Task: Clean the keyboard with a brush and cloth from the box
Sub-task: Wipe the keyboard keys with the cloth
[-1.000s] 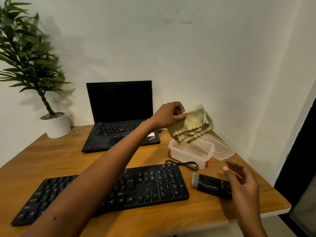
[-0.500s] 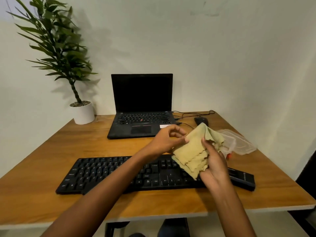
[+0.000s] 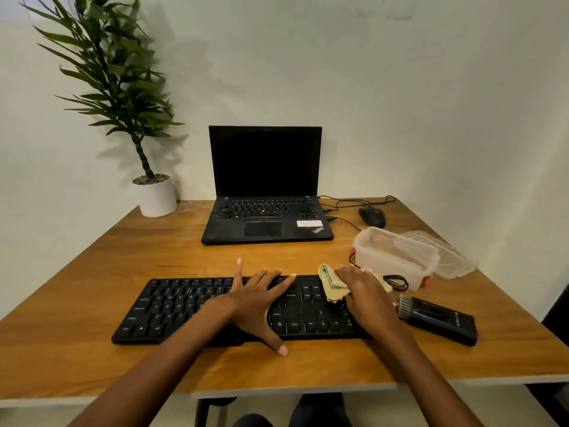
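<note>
A black keyboard (image 3: 184, 309) lies across the near part of the wooden desk (image 3: 123, 260). My left hand (image 3: 258, 300) rests flat on its middle keys with fingers spread. My right hand (image 3: 366, 291) presses a folded yellow-green cloth (image 3: 331, 283) onto the keyboard's right end; the cloth bunches out to the left of my fingers. A black brush (image 3: 437, 318) with pale bristles lies on the desk just right of the keyboard. The clear plastic box (image 3: 397, 257) stands open behind it.
The box's lid (image 3: 452, 257) lies to its right. A black cable (image 3: 397, 282) loops in front of the box. An open black laptop (image 3: 264, 192), a mouse (image 3: 372, 217) and a potted plant (image 3: 154, 195) stand at the back. The wall is close behind.
Both hands came down from holding the cloth in the air. My left hand let go and settled on the keys; my right hand pushed the cloth onto the keyboard's right end.
</note>
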The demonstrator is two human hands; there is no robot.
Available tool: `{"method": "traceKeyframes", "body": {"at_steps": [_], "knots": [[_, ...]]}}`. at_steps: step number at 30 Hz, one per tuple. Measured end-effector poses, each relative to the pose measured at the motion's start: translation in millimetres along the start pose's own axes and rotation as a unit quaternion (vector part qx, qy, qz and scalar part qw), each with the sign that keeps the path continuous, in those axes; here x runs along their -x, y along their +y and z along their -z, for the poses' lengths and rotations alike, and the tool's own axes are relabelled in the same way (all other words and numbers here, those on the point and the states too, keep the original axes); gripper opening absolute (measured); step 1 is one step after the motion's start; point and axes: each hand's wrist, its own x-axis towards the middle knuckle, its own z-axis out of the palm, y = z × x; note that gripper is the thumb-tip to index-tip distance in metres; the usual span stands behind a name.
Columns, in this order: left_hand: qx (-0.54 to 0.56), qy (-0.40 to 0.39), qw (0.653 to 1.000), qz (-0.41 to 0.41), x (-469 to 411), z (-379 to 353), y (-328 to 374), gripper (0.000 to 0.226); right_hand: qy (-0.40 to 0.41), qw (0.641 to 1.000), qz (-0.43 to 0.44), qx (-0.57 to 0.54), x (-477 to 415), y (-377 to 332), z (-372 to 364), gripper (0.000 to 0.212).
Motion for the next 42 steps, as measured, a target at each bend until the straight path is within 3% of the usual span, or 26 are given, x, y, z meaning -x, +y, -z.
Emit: {"method": "traceKeyframes", "body": {"at_steps": [9, 12, 15, 17, 20, 22, 24, 26, 30, 32, 36, 37, 39, 40, 42], "knots": [[-0.042, 0.053, 0.998, -0.006, -5, -4, -6, 0.143, -0.080, 0.991, 0.056, -0.096, 82, -3, 3, 0.070], [-0.028, 0.053, 0.998, -0.018, -5, -5, -6, 0.148, -0.068, 0.977, 0.002, -0.200, 94, -4, 14, 0.050], [-0.021, 0.058, 0.998, -0.026, -6, -5, -7, 0.146, 0.027, 0.908, -0.129, -0.397, 70, -3, 48, 0.037], [-0.021, 0.051, 0.998, -0.026, -5, -4, -5, 0.147, 0.149, 0.878, -0.160, -0.425, 41, 4, 68, 0.032], [-0.015, 0.038, 0.999, -0.010, 1, 1, -2, 0.135, 0.206, 0.926, -0.112, -0.297, -5, 5, 70, 0.043], [-0.007, 0.033, 0.999, 0.003, 4, 4, -2, 0.128, 0.130, 0.972, -0.057, -0.186, -25, 3, 50, 0.051], [-0.014, 0.028, 0.999, 0.008, 6, 3, -5, 0.132, -0.002, 0.996, -0.033, -0.081, -27, -1, 26, 0.049], [-0.014, 0.035, 0.999, 0.007, 5, 2, -8, 0.145, -0.069, 0.997, -0.021, -0.014, -14, -6, 11, 0.051], [-0.017, 0.053, 0.998, 0.013, 4, -1, -9, 0.152, -0.037, 0.999, -0.037, 0.000, 29, -10, 8, 0.059], [-0.023, 0.062, 0.998, 0.018, 4, -1, -8, 0.145, -0.035, 0.999, -0.038, -0.012, 51, -16, 13, 0.064], [-0.028, 0.073, 0.997, 0.021, 3, -3, -9, 0.141, -0.004, 1.000, 0.024, 0.013, 84, -28, 14, 0.085], [-0.026, 0.072, 0.997, 0.019, 3, -3, -9, 0.141, -0.023, 0.999, 0.039, 0.000, 91, -31, 15, 0.085], [-0.014, 0.072, 0.997, 0.009, 3, -6, -10, 0.147, -0.093, 0.987, -0.026, -0.129, 102, -36, 15, 0.076], [-0.007, 0.073, 0.997, 0.004, 4, -7, -11, 0.147, -0.086, 0.965, -0.083, -0.234, 100, -38, 20, 0.069], [0.011, 0.069, 0.998, 0.000, 9, -8, -16, 0.143, 0.008, 0.902, -0.164, -0.399, 90, -40, 37, 0.049]]}}
